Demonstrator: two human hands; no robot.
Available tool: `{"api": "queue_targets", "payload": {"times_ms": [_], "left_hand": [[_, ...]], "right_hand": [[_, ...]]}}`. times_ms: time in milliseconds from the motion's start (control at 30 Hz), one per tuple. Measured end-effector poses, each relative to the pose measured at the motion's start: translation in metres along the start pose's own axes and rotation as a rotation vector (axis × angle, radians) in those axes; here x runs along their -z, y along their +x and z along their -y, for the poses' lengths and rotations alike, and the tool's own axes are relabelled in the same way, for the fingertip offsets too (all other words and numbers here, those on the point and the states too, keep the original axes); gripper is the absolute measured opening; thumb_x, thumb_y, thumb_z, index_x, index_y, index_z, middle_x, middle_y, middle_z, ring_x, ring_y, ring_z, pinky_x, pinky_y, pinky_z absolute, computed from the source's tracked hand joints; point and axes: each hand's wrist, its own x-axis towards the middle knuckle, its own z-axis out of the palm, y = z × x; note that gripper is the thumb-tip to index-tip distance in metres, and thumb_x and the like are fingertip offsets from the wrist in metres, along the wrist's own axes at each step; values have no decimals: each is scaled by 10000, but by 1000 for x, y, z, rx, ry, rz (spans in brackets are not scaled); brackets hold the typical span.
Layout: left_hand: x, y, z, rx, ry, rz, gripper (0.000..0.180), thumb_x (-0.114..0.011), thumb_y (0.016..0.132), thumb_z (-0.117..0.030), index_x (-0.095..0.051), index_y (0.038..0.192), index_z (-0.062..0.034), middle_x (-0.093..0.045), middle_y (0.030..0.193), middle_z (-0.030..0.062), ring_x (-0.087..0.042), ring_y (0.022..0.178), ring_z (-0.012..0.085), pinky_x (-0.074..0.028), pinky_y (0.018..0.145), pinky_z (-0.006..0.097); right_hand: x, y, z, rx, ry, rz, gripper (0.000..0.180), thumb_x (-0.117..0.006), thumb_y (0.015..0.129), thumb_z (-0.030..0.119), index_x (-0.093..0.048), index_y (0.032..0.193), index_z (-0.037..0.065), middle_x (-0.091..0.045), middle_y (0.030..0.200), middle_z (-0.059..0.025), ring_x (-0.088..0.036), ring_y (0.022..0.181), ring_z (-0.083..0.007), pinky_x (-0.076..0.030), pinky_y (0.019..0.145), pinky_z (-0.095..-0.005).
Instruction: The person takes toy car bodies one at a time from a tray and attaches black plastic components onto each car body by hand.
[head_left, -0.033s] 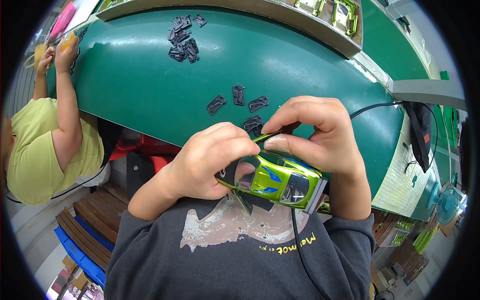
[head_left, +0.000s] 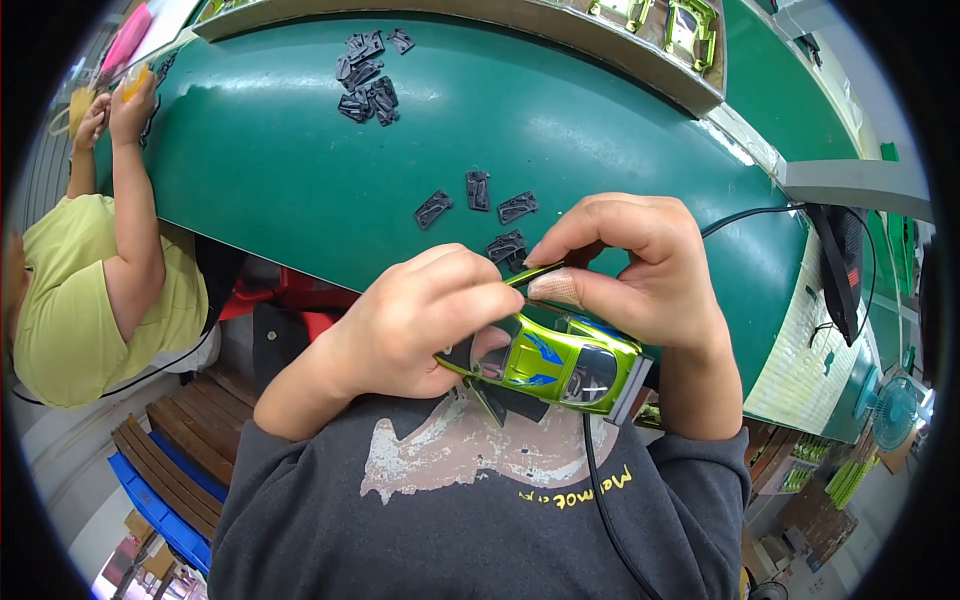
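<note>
A lime-green toy car [head_left: 545, 352] with blue markings and dark windows is held above my lap, at the table's near edge. My left hand [head_left: 420, 318] wraps round one end of it, with the fingers over the top. The thumb and forefinger of my right hand [head_left: 645, 268] pinch a thin green-edged door [head_left: 532, 274] standing out from the car's far side. Tape covers that thumb's tip. On the near side a second door [head_left: 487, 403] hangs open. Just beyond my hands, several black plastic parts [head_left: 477, 190] lie on the green table [head_left: 300, 190].
A pile of similar black parts [head_left: 368, 97] lies farther back. A long box [head_left: 560, 40] with green car shells runs along the far edge. A grey metal post [head_left: 850, 180] and a black cable [head_left: 750, 211] are at the right. A co-worker [head_left: 130, 240] works at the left.
My left hand has shifted very slightly over the end of the car, covering a little more of it. The right hand's pinch on the door looks the same.
</note>
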Motion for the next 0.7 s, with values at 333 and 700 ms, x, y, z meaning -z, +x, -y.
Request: {"api": "queue_targets", "payload": {"times_ms": [333,700], "left_hand": [[11,7,1,-180,277,137,484,-740,558,-83,-613,1018,0,-616,902,151,-599,622,286,-479,542,366],[16,5,2,-108,229,179,448,-772,645,-145,-631,1037,18,-637,931,164,-630,657,273,-506,573,366]], "right_hand": [[-1,0,-7,-22,49,-44,137,-783,737,21,-710,852,15,-703,767,-86,-691,694,-196,-542,626,-296],[-1,3,-15,-99,122,39,160,-770,752,33,-714,900,11,-697,818,-89,-679,739,-194,-530,641,-298]]}}
